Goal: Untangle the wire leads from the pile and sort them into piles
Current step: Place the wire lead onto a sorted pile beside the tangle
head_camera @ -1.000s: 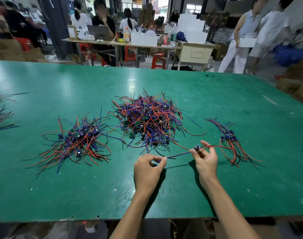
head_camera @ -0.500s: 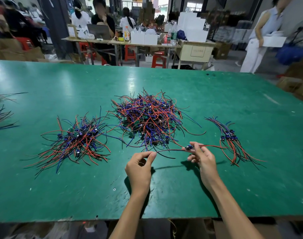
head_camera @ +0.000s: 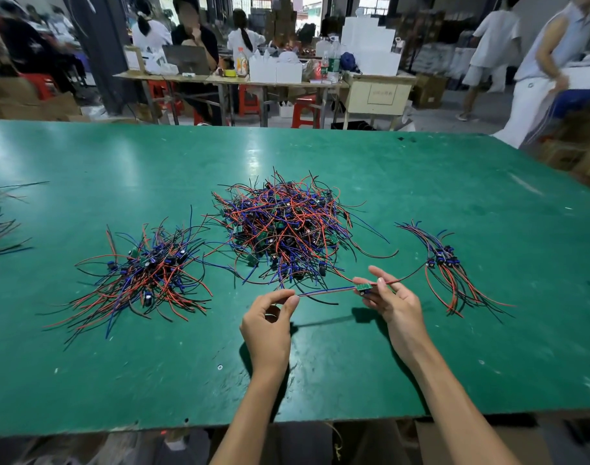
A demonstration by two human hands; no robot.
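Both hands pinch one lead (head_camera: 327,290) taut — left (head_camera: 270,325) wire ends, right (head_camera: 392,302) board; next, lay it on the right pile (head_camera: 449,266).

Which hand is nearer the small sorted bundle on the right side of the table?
The right hand. It holds the lead's little board just left of the small sorted bundle. The left hand pinches the lead's other end, farther left, in front of the big pile.

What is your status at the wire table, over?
Left hand pinches lead end; right hand holds its small board. Big pile still tangled. Nothing blocking.
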